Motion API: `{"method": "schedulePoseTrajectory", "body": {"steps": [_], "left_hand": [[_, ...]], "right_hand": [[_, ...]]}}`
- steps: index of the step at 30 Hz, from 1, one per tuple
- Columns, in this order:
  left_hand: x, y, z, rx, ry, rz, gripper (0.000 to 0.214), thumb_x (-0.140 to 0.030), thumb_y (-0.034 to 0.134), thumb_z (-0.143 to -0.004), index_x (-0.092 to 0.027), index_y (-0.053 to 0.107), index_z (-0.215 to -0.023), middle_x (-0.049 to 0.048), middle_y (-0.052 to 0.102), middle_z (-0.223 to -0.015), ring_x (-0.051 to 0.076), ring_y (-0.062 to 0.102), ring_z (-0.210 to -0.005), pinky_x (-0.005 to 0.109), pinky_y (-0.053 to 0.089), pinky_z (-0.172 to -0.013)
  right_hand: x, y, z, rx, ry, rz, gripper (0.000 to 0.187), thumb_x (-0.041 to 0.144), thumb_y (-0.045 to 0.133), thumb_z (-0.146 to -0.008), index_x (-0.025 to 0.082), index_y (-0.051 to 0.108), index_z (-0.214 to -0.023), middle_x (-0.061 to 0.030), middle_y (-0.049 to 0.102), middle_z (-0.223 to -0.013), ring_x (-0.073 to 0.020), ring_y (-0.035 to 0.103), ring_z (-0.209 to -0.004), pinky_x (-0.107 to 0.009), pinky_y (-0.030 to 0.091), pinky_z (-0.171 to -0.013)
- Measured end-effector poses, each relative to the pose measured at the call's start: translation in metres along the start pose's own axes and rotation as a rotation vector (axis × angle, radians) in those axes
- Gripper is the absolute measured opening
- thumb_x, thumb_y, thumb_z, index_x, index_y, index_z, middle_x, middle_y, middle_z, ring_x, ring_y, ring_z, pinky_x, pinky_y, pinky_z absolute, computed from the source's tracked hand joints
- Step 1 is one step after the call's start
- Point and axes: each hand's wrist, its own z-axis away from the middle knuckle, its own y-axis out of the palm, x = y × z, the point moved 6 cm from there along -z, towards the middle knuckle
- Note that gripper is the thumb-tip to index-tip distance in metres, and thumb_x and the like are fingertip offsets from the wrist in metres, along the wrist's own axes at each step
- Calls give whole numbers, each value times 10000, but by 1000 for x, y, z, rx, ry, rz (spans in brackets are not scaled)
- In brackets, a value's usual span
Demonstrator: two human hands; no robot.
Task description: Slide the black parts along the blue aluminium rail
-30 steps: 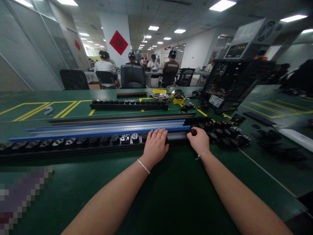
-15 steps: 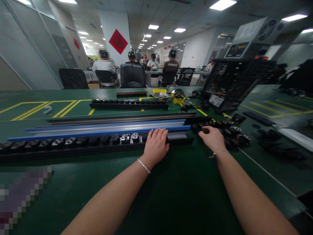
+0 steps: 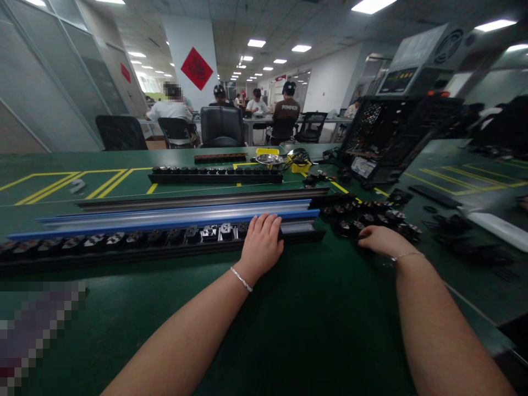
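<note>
My left hand (image 3: 262, 242) lies over a long black rail (image 3: 305, 237), its fingers closed across the top and the thumb mostly hidden. In the rail sits a row of black modules (image 3: 175, 236), some with shiny metal faces. A dark block shows beside my left palm. To the right, my right hand (image 3: 380, 240) reaches down to the near edge of a heap of loose black parts (image 3: 348, 226). Its fingers are pinched around a small black part, largely hidden by the fingertips. Behind the rail lie blue-edged channels (image 3: 177, 212) with silvery insides.
Further back are another filled black rail (image 3: 216, 176), a metal dish (image 3: 270, 159) and a yellow holder with cables (image 3: 300, 164). An open computer case (image 3: 383, 137) stands at the right. A white bar (image 3: 501, 231) lies at far right. People sit at desks beyond.
My right hand has moved right and slightly nearer me, from beside the rail's end to the near edge of the heap. My left hand stays on the rail.
</note>
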Motion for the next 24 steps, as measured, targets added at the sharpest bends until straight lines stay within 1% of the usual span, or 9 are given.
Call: {"method": "schedulePoseTrajectory", "body": {"steps": [5, 8, 11, 14, 15, 16, 18, 21, 24], "left_hand": [[1, 0, 0, -17, 11, 22, 514, -296, 515, -817, -124, 438, -1294, 118, 496, -1331, 263, 365, -1278, 445, 255, -1108], [1, -1, 1, -19, 16, 16, 518, -298, 505, -822, -110, 425, -1299, 130, 490, -1332, 270, 357, -1287, 451, 262, -1104], [2, -1, 1, -13, 20, -3, 525, -295, 503, -822, -101, 413, -1301, 139, 481, -1337, 275, 340, -1301, 453, 273, -1100], [3, -5, 1, -6, 35, -24, 529, -280, 514, -813, -94, 418, -1298, 142, 465, -1353, 282, 302, -1327, 448, 269, -1102], [3, -7, 2, -4, 41, -33, 526, -275, 517, -809, -97, 425, -1295, 142, 460, -1357, 284, 297, -1330, 446, 269, -1101], [3, -10, 3, -3, 46, -44, 519, -270, 518, -808, -102, 434, -1291, 143, 460, -1359, 283, 304, -1325, 444, 276, -1096], [4, -16, 8, 2, 50, -70, 489, -258, 497, -821, -117, 451, -1287, 141, 483, -1338, 275, 378, -1268, 435, 308, -1072], [3, -24, 22, 53, 95, -110, 440, -248, 447, -848, -125, 487, -1268, 134, 527, -1282, 270, 457, -1173, 416, 366, -1010], [3, -28, 38, 111, 119, -134, 467, -235, 452, -838, -112, 475, -1287, 127, 522, -1289, 273, 461, -1154, 407, 386, -980]], "right_hand": [[-2, 0, 0, -95, 117, 40, 230, 227, 631, -542, 198, 683, -764, -90, 685, -799, -242, 631, -724, -346, 465, -648], [0, -2, 3, -208, 107, 4, 278, 194, 600, -592, 172, 677, -858, -155, 671, -881, -289, 630, -815, -392, 455, -704], [2, -1, 7, -253, 100, -17, 300, 219, 582, -637, 162, 662, -921, -202, 639, -958, -329, 613, -894, -436, 446, -721], [11, -11, 19, -350, 94, -77, 286, 276, 586, -660, 197, 642, -929, -181, 596, -984, -326, 578, -967, -494, 435, -784], [19, -20, 26, -461, 64, -160, 240, 264, 581, -661, 222, 637, -890, -150, 582, -959, -311, 561, -990, -521, 415, -833], [29, -28, 34, -572, -5, -265, 191, 253, 564, -669, 247, 630, -849, -106, 574, -930, -298, 545, -1006, -539, 392, -882], [60, -36, 50, -635, -168, -360, 157, 265, 487, -731, 244, 619, -812, -80, 571, -901, -289, 537, -999, -535, 391, -902], [119, -28, 69, -524, -424, -408, 223, 277, 447, -790, 185, 633, -871, -97, 613, -941, -257, 557, -963, -447, 427, -908], [174, -9, 88, -434, -628, -450, 277, 298, 455, -825, 165, 632, -992, -109, 636, -1066, -235, 542, -1056, -420, 399, -972]]}}
